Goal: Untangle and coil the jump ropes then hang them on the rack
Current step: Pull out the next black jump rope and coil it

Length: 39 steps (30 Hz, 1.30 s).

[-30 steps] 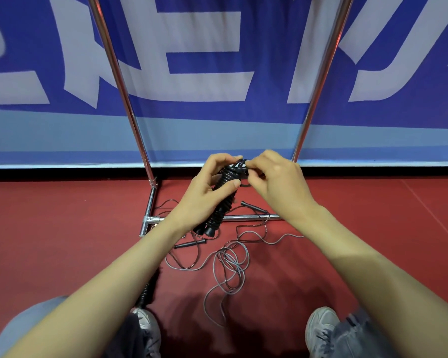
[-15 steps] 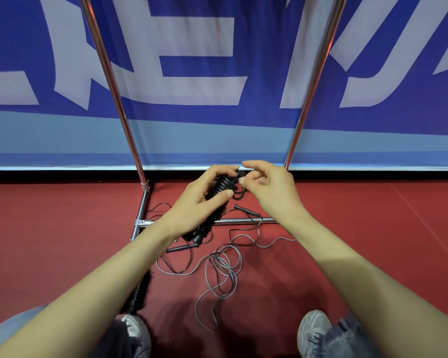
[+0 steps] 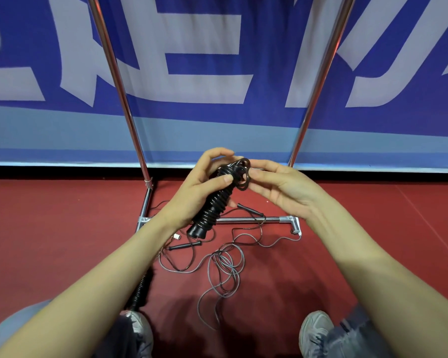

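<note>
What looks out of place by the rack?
Grey and black ropes lie tangled on the floor, across the rack's base bar. The bundle in the left hand has loose top loops.

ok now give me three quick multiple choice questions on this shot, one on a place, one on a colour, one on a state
1. Where do the loose tangled ropes lie? A hung on a rack pole; B on the red floor by the rack base; C in a basket.
2. What colour is the wound rope bundle? A yellow; B white; C black.
3. What is the left hand doing? A gripping the bundle; B lying flat on the floor; C hanging empty.
Key: B, they sprawl on the floor beside the base bar; C, its coils are black; A, its fingers curl round it.
</note>
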Tool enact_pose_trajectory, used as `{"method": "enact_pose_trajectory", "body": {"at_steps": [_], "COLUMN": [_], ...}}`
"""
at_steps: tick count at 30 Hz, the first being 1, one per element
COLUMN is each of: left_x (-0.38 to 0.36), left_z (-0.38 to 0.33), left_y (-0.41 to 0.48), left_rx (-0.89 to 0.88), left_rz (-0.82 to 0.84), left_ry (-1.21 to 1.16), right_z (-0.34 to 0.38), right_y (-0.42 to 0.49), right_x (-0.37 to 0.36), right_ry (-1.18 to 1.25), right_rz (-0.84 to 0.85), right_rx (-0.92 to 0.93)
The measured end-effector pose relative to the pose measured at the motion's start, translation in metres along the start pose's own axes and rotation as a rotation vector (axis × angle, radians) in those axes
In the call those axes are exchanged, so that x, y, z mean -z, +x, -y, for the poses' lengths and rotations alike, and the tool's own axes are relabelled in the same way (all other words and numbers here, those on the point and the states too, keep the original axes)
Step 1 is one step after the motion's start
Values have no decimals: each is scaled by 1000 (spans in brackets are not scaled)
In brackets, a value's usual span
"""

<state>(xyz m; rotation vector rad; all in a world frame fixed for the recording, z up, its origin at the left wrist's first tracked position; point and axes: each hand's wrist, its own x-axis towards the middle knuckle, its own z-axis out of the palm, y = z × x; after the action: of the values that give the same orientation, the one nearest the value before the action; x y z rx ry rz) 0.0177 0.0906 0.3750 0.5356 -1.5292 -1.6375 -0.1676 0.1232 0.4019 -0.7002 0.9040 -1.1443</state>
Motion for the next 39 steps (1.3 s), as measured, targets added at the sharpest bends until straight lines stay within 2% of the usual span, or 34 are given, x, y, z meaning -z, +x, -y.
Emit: {"method": "enact_pose_trajectory", "body": {"at_steps": [3, 7, 10, 12, 15, 19, 22, 25, 29, 31, 33, 35, 37, 39], "left_x": [-1, -4, -6, -4, 0, -2, -3, -4, -11, -14, -19, -24, -26, -24], "left_z": [3, 6, 5, 4, 4, 12, 16, 13, 7, 9, 15, 25, 38, 47], "left_y": [-4, -8, -9, -7, -4, -6, -9, -10, -6, -3, -2, -4, -6, -9], "left_rx": [12, 24, 27, -4, -10, -73, -96, -78, -25, -8, 5, 58, 127, 150], "left_rz": [24, 47, 11, -46, -138, -70, -3, -4, -53, -40, -26, -54, -87, -74], "left_ry": [47, 125, 89, 175, 299, 479, 597, 550, 318, 276, 245, 151, 122, 205], "right_z": [-6, -6, -9, -7, -1, -5, -6, -2, 2, 5, 8, 6, 0, -8], "right_y": [1, 2, 5, 6, 3, 9, 9, 7, 12, 14, 17, 19, 20, 17], "right_x": [0, 2, 0, 0, 1, 3, 5, 5, 4, 8, 14, 17, 17, 15], "right_ry": [63, -48, -269, -424, -427, -648, -726, -609, -101, 96, 259, 301, 101, -386], "right_rz": [18, -69, -132, -130, -40, -165, -140, -138, -294, -386, -449, -476, -489, -445], "right_rx": [-56, -65, 86, 174, 124, 92, 15, -13, 8, 14, 14, 44, 99, 204]}}
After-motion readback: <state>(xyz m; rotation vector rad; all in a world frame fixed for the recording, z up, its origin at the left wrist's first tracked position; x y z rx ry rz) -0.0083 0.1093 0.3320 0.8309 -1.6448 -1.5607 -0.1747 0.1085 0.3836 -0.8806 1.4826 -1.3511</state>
